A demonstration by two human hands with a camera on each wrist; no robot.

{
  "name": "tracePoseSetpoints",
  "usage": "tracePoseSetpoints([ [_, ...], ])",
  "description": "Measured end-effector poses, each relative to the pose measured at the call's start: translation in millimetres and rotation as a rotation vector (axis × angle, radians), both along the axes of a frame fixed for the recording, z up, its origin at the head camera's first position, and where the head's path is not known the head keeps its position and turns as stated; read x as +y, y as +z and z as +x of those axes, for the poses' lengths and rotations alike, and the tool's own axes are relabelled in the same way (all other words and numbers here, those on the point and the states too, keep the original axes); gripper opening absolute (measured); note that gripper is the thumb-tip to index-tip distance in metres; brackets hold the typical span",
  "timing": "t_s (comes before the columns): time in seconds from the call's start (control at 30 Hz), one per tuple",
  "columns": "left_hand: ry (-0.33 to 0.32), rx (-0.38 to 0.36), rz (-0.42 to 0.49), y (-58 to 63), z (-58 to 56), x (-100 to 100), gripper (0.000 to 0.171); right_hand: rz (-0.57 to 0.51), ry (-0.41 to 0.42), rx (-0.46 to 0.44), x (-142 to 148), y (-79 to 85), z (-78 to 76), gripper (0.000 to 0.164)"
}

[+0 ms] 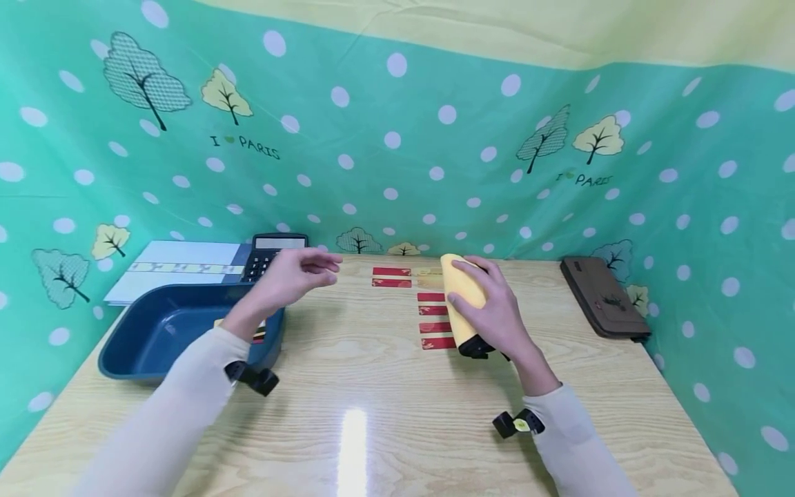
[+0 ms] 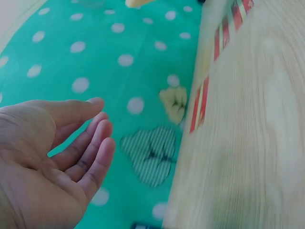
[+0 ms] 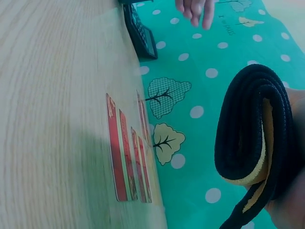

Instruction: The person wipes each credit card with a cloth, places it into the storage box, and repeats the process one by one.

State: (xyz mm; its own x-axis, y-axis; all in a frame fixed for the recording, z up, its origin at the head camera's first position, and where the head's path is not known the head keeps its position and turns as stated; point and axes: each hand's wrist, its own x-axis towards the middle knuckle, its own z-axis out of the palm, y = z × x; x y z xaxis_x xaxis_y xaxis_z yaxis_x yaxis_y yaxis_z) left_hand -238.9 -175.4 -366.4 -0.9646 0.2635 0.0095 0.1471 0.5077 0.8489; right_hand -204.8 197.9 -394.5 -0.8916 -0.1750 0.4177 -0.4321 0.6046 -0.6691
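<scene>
In the head view my right hand (image 1: 493, 310) grips a folded yellow cloth (image 1: 462, 293) with a black edge, held above the right part of the table. The right wrist view shows the folded cloth (image 3: 252, 129) end-on, its black-edged layers stacked and one loose end hanging down. My left hand (image 1: 298, 276) hovers near the calculator (image 1: 261, 259) with fingers gently bent and nothing in them. Red cards with pale stripes (image 1: 391, 277) lie flat at the table's back. Further striped red cards (image 1: 433, 326) lie beneath and beside the cloth, which partly hides them.
A blue basin (image 1: 143, 338) stands at the left, with some small coloured items partly hidden by my left forearm. Behind it lie white folders or papers (image 1: 180, 259). A brown zipped case (image 1: 604, 297) rests at the right edge. A green dotted curtain (image 1: 397, 172) surrounds the table.
</scene>
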Motion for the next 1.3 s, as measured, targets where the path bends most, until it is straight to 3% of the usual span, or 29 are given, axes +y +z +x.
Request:
tracePoseSetpoints([
  [0.13, -0.042, -0.025, 0.011, -5.1, -17.3, 25.0, 0.036, -0.014, 0.001, 0.002, 2.1, 0.2, -0.6, 0.056],
  [0.33, -0.039, -0.118, 0.038, -16.1, -42.1, 45.2, 0.04, -0.017, -0.008, 0.006, 6.3, 2.9, -1.6, 0.056],
  [0.6, -0.052, -0.151, 0.041, -46.6, -68.3, 61.0, 0.045, -0.02, -0.015, -0.006, 7.6, 2.7, -2.7, 0.055],
  [0.9, -0.003, -0.225, -0.019, -75.7, -82.0, 64.0, 0.062, -0.027, -0.019, -0.009, 9.2, 3.4, -3.5, 0.055],
  [1.0, -0.017, -0.189, -0.061, -82.1, -84.6, 65.7, 0.065, -0.027, -0.019, -0.012, 9.9, 3.5, -3.9, 0.055],
  [1.13, -0.003, -0.13, -0.192, -85.2, -84.2, 68.2, 0.064, -0.026, -0.019, -0.012, 9.5, 3.7, -3.8, 0.055],
  [1.3, 0.045, -0.127, -0.256, -85.2, -81.4, 72.9, 0.058, -0.023, -0.019, -0.018, 9.0, 3.5, -3.3, 0.055],
])
